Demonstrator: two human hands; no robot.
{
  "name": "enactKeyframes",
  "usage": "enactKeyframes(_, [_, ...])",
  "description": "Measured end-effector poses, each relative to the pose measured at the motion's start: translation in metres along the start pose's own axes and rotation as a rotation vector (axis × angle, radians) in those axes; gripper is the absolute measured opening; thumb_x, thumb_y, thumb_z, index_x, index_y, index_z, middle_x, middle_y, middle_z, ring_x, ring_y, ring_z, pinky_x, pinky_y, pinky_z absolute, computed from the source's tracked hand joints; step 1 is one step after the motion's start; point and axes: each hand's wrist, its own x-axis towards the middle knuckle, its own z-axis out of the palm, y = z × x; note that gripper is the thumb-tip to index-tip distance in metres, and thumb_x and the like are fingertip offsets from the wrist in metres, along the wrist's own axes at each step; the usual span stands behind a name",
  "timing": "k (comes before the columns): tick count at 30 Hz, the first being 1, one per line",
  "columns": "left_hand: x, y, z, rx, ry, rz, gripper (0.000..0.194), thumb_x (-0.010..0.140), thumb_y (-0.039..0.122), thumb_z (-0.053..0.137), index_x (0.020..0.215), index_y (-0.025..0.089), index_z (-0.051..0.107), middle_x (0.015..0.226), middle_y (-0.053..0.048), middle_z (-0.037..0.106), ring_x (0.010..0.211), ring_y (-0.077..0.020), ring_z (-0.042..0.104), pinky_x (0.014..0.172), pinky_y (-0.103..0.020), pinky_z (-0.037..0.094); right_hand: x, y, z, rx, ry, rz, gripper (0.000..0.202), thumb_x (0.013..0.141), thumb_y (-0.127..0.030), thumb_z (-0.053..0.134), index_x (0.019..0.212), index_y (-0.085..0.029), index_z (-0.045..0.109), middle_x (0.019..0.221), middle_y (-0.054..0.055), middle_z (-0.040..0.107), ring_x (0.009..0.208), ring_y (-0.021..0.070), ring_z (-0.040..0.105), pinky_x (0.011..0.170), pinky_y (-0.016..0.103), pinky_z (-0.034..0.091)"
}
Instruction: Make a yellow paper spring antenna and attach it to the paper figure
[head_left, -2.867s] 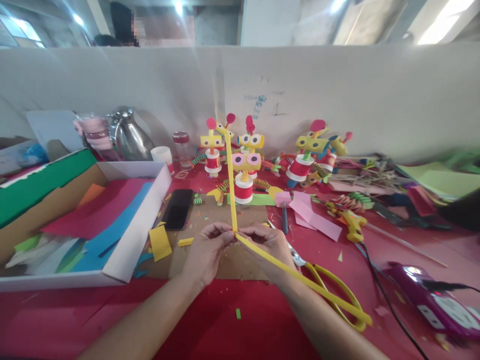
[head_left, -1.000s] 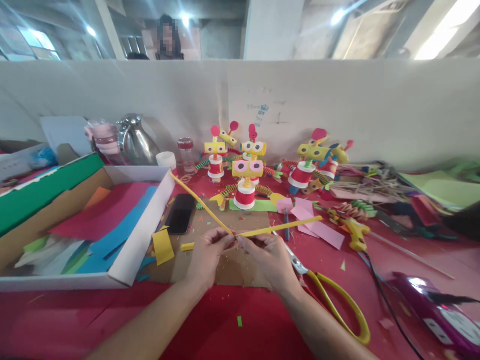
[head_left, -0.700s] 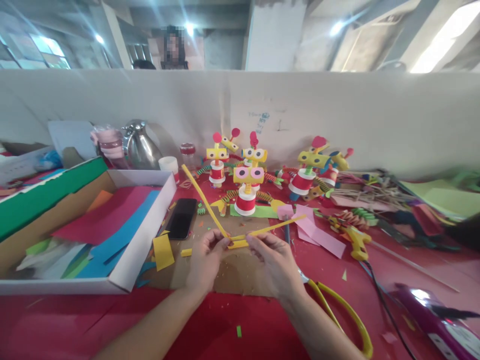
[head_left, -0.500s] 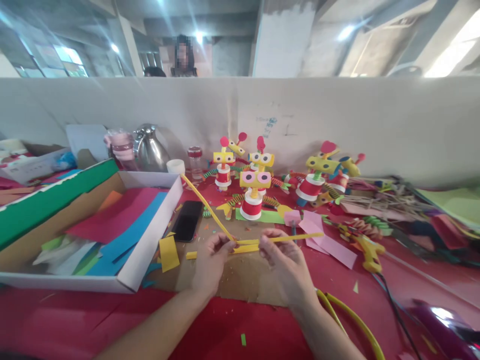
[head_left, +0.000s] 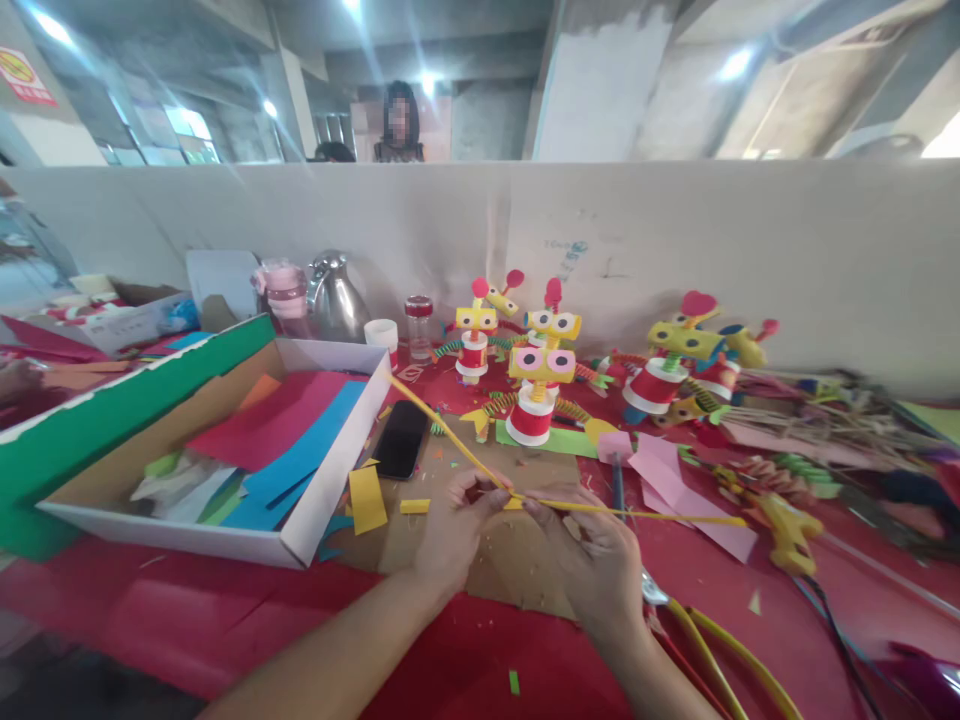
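Observation:
My left hand (head_left: 463, 530) pinches yellow paper strips (head_left: 442, 425) where two of them meet at an angle. One strip slants up and left toward the box, the other runs to the right past my right hand (head_left: 592, 550). The fingers of that hand are closed on the right-hand strip close to the joint. Below both hands lies a brown cardboard sheet (head_left: 517, 575) with paper scraps and a short yellow strip (head_left: 415, 507) on it. Just beyond stands a paper robot figure (head_left: 534, 415) with a red-and-white cup body and folded spring arms.
Left is an open box (head_left: 330, 500) of coloured paper, beside a black phone (head_left: 401, 440). More figures (head_left: 660, 375) stand along the back. To the right are pink paper (head_left: 697, 490), a yellow glue gun (head_left: 787, 530) with a cable, and yellow-handled scissors (head_left: 705, 650). A person (head_left: 400, 130) is beyond the partition.
The right-hand strip now reaches farther right, with my right hand closer to the joint. The whole view has shifted, so the table things appear farther right.

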Motion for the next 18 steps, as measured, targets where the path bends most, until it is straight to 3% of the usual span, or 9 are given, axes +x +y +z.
enactKeyframes(3, [-0.001, -0.001, -0.001, 0.005, -0.014, -0.012, 0.007, 0.067, 0.022, 0.071, 0.069, 0.017, 0.067, 0.066, 0.001, 0.059, 0.067, -0.0124, 0.050, 0.067, -0.026, 0.038, 0.002, 0.000, -0.003, -0.121, -0.045, -0.136, 0.018, 0.085, -0.015, 0.057, 0.085, -0.025, 0.072, 0.080, 0.003, 0.073, 0.072, 0.0193, 0.065, 0.068, 0.031, 0.049])
enactKeyframes(5, [-0.001, -0.001, 0.000, -0.014, -0.016, -0.012, 0.009, 0.066, 0.022, 0.072, 0.070, 0.017, 0.067, 0.064, 0.002, 0.058, 0.064, -0.0113, 0.049, 0.065, -0.025, 0.037, 0.004, -0.002, -0.004, -0.180, -0.048, -0.141, 0.017, 0.085, -0.017, 0.056, 0.087, -0.025, 0.072, 0.080, 0.004, 0.073, 0.073, 0.0196, 0.065, 0.068, 0.031, 0.049])
enactKeyframes(12, [0.004, 0.006, -0.003, -0.122, -0.035, -0.102, 0.013, 0.060, 0.023, 0.077, 0.067, 0.015, 0.068, 0.061, 0.001, 0.060, 0.061, -0.0109, 0.053, 0.063, -0.025, 0.040, 0.016, -0.007, 0.006, -0.149, 0.026, 0.123, 0.018, 0.085, -0.030, 0.056, 0.081, -0.021, 0.071, 0.079, 0.005, 0.072, 0.070, 0.0198, 0.065, 0.063, 0.028, 0.049])
enactKeyframes(18, [0.008, 0.007, -0.005, -0.229, -0.014, -0.187, 0.010, 0.064, 0.019, 0.076, 0.070, 0.014, 0.069, 0.068, -0.001, 0.065, 0.067, -0.0119, 0.060, 0.071, -0.027, 0.047, 0.010, 0.004, 0.015, 0.044, -0.012, 0.141, 0.015, 0.085, -0.025, 0.058, 0.097, -0.020, 0.064, 0.090, 0.005, 0.067, 0.082, 0.0182, 0.063, 0.072, 0.029, 0.049])
